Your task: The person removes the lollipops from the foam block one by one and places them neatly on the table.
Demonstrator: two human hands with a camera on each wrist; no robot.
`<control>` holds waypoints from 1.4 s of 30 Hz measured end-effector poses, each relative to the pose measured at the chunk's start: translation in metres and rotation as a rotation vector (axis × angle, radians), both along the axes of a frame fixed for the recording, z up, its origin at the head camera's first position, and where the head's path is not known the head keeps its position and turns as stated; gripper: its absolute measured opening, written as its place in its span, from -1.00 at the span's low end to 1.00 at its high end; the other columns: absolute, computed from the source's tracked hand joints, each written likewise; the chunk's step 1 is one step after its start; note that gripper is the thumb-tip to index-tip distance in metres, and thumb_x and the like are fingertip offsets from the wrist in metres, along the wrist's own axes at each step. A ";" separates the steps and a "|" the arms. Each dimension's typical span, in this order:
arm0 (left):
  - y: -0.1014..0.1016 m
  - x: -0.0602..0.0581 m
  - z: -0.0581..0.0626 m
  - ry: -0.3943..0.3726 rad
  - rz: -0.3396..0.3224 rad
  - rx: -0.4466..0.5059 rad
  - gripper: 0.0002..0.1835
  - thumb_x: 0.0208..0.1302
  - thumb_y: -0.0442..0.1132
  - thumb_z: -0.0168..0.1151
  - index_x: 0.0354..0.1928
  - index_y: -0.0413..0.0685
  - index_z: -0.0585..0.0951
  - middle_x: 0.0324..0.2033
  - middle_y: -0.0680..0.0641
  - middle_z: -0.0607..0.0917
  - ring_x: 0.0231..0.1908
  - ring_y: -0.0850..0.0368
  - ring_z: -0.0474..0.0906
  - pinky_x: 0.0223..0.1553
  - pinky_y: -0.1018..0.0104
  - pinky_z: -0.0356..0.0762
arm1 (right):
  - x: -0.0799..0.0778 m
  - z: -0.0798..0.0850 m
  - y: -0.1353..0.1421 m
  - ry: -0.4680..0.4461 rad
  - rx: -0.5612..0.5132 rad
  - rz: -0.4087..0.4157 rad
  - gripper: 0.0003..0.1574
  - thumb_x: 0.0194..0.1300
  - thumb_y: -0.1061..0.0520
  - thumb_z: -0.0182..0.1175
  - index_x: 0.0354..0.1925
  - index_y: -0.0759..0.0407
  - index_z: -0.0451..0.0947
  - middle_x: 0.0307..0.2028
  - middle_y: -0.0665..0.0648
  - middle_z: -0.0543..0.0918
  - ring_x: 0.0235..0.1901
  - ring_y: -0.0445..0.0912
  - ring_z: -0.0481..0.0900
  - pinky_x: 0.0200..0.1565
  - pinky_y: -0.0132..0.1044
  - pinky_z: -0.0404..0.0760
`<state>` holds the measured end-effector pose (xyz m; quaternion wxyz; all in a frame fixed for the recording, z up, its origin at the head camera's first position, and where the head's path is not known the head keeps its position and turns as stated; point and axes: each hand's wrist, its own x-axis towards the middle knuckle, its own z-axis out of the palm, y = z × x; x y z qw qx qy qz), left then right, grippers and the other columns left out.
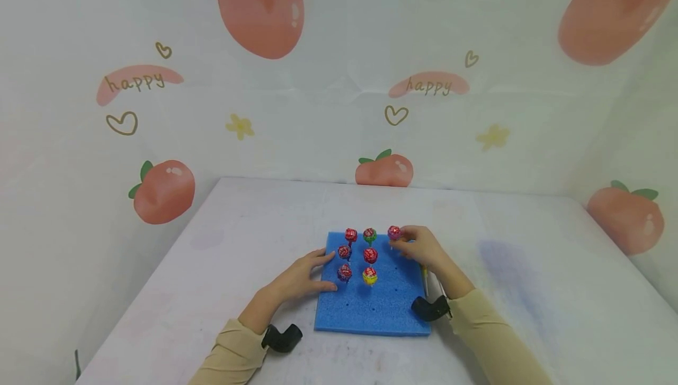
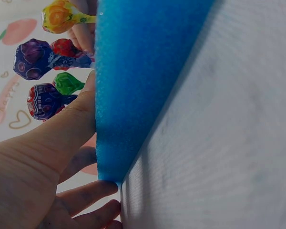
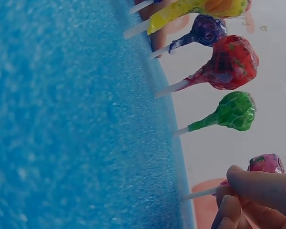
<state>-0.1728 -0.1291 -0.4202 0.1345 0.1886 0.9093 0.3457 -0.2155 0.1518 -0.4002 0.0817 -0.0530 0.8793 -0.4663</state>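
Note:
A blue foam board [image 1: 371,314] lies flat on the table. My right hand [image 1: 421,246] pinches a pink lollipop [image 1: 394,232] just below its wrapped head, over the board's far right part. In the right wrist view its white stick [image 3: 200,193] meets the foam; whether the tip is inside cannot be told. My left hand [image 1: 296,279] rests against the board's left edge, thumb and fingers spread and touching it. Several wrapped lollipops stand upright in two columns beside it, including a green one [image 3: 236,112], a red one [image 3: 233,62] and a yellow one [image 1: 369,276].
Small dark holes show in the board's near and right parts. Partly hidden under my right forearm, a thin yellow and white item [image 1: 425,276] lies by the board's right edge. A white curtain [image 1: 328,108] with peach prints hangs behind the white table [image 1: 254,220].

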 end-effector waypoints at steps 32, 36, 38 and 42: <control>0.000 0.000 -0.002 0.004 0.014 -0.013 -0.20 0.07 0.03 0.35 0.34 -0.06 0.30 0.37 -0.27 0.23 0.38 -0.27 0.11 0.32 -0.18 0.17 | 0.008 0.017 0.005 0.059 0.007 -0.014 -0.66 0.23 0.08 0.23 -0.13 0.32 0.56 -0.23 0.27 0.66 -0.35 -0.11 0.58 -0.25 -0.29 0.67; 0.000 0.000 -0.002 0.003 0.015 -0.013 -0.20 0.07 0.03 0.35 0.35 -0.06 0.30 0.37 -0.26 0.23 0.38 -0.27 0.10 0.32 -0.18 0.16 | 0.010 0.017 0.007 0.066 0.018 -0.020 -0.64 0.23 0.06 0.23 -0.12 0.31 0.56 -0.22 0.27 0.65 -0.33 -0.11 0.58 -0.24 -0.27 0.68; 0.000 0.000 -0.002 0.003 0.014 -0.012 -0.20 0.07 0.03 0.35 0.35 -0.06 0.30 0.37 -0.26 0.22 0.38 -0.27 0.09 0.32 -0.18 0.16 | 0.010 0.017 0.008 0.070 0.021 -0.021 -0.64 0.23 0.05 0.23 -0.12 0.31 0.56 -0.22 0.27 0.66 -0.34 -0.11 0.59 -0.25 -0.27 0.69; 0.000 0.000 -0.003 0.003 0.014 -0.011 -0.19 0.08 0.04 0.34 0.35 -0.05 0.30 0.37 -0.26 0.22 0.38 -0.26 0.09 0.33 -0.18 0.16 | 0.011 0.018 0.011 0.071 0.017 -0.016 -0.62 0.23 0.04 0.23 -0.12 0.31 0.57 -0.22 0.27 0.66 -0.33 -0.12 0.60 -0.23 -0.25 0.69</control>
